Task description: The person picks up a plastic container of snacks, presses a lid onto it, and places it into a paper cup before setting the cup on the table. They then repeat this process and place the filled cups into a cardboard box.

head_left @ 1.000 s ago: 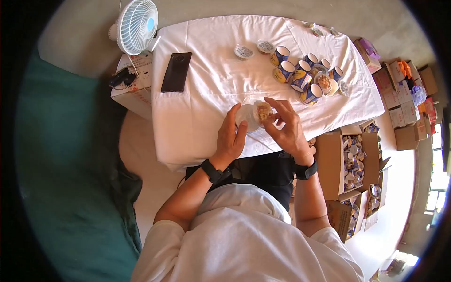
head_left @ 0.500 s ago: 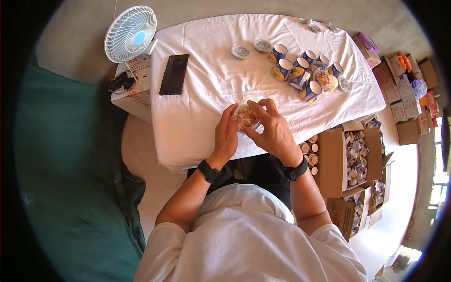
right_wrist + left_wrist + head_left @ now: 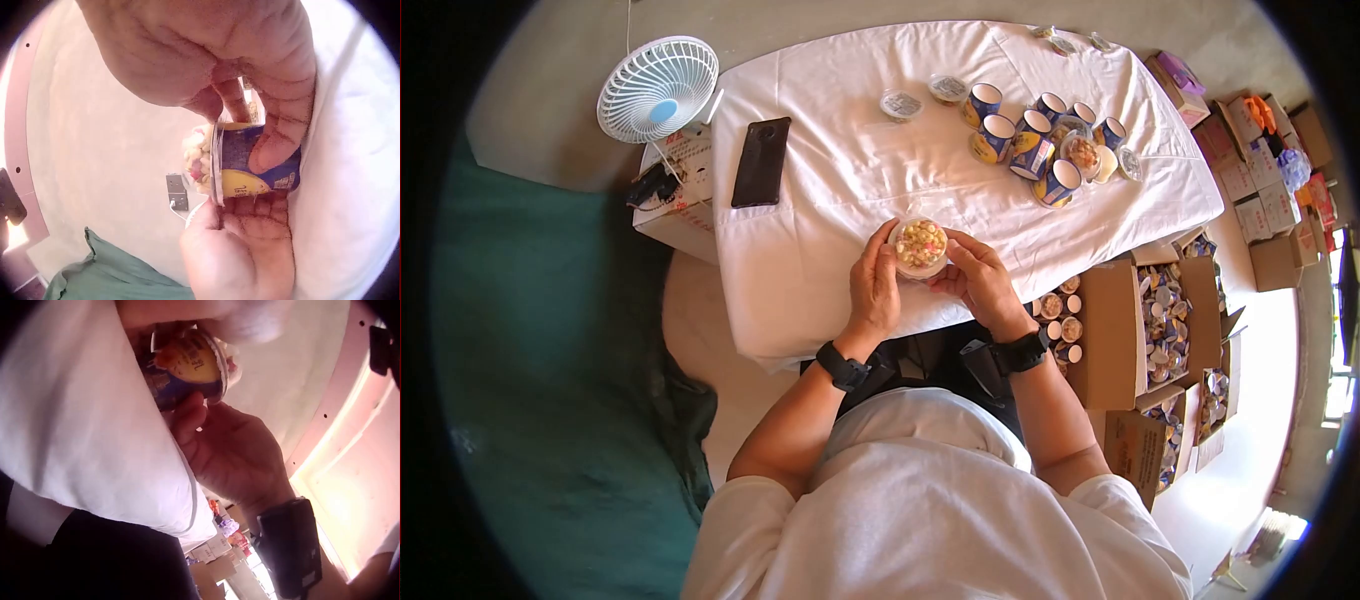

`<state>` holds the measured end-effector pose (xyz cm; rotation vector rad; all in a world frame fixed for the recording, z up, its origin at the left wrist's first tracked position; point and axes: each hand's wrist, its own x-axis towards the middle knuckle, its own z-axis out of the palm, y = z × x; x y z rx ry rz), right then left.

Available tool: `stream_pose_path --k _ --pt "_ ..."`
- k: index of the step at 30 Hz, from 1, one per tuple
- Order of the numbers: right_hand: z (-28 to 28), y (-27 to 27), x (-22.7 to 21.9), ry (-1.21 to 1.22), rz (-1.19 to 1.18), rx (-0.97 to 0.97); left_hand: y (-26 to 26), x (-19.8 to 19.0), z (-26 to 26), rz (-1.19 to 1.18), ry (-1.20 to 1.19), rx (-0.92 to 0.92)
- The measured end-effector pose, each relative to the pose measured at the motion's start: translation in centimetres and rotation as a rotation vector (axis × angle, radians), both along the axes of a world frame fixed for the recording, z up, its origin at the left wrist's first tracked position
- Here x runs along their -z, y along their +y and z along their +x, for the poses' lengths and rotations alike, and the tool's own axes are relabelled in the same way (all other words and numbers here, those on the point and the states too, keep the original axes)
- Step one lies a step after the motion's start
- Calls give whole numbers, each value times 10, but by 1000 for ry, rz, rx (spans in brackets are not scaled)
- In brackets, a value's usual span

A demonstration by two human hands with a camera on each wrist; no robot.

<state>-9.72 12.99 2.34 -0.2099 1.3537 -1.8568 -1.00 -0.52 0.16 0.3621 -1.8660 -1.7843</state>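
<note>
A blue and yellow paper cup (image 3: 240, 150) stands on the white cloth between both hands. Its clear domed lid (image 3: 921, 246) bulges with pale yellow, pink and brownish snack pieces. My left hand (image 3: 874, 292) wraps the left side of the cup, thumb along it. From the opposite side my right hand (image 3: 988, 286) grips it, its fingers bent against the printed wall in the right wrist view. In the left wrist view the cup (image 3: 187, 365) shows its yellow print, partly hidden by the blurred left hand above.
Several blue cups (image 3: 1031, 157) and a lidded snack cup (image 3: 1082, 153) stand back right. Clear lidded tubs (image 3: 900, 104) sit at the back. A dark phone (image 3: 761, 162) lies left, near a fan (image 3: 658, 90). Cartons (image 3: 1112, 330) of cups stand at the right.
The snack-filled dome has moved left from the right hand's side to between both hands, now facing up. The right hand has dropped from over it to its side. The fan has turned downward.
</note>
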Motion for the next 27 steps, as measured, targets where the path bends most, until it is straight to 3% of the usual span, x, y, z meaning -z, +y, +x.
stream_pose_path --k 5,11,14,17,18,21,23,27 --pt "4 -4 -1 105 70 2 -10 2 0 81 -61 48" --pt "0 -2 6 -16 -60 -30 -18 14 -3 78 -149 60" --pt "7 1 7 -99 -230 -1 -15 17 -4 3 -97 42" --pt "29 1 -3 -150 -472 85 -2 0 -4 133 24 108" --pt "34 0 -5 -86 -449 73 6 -12 -2 388 26 130" --pt "37 9 -12 120 -326 32 11 -29 8 506 23 99" --pt "37 18 -18 253 -181 -33 12 -45 16 450 36 134" --pt "52 21 -57 407 42 21 18 -56 33 296 35 172"
